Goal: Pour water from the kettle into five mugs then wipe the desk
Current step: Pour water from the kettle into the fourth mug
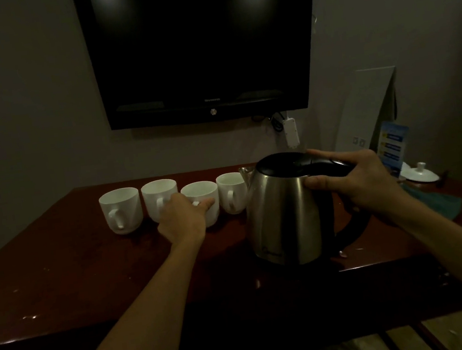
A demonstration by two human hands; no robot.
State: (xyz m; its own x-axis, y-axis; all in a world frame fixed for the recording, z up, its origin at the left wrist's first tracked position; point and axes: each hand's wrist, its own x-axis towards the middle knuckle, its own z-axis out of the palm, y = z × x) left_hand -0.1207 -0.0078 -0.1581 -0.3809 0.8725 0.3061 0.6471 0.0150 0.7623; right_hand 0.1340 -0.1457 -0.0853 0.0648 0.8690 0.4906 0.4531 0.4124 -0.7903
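Note:
Several white mugs stand in a row at the back of the dark red desk (60, 273): a leftmost mug (121, 210), a second mug (160, 197), a third mug (200, 192) and a fourth mug (230, 192). My left hand (184, 217) holds the third mug at its handle side, thumb along its front. A steel kettle (285, 217) with a black lid stands on the desk right of the mugs, spout toward the fourth mug. My right hand (363, 184) grips its black handle at the top.
A black television (200, 43) hangs on the wall above the desk. A white power strip (291, 133) dangles below it. At the right edge lie a teal cloth (445, 204), a white lid (419, 173) and a blue card (393, 147).

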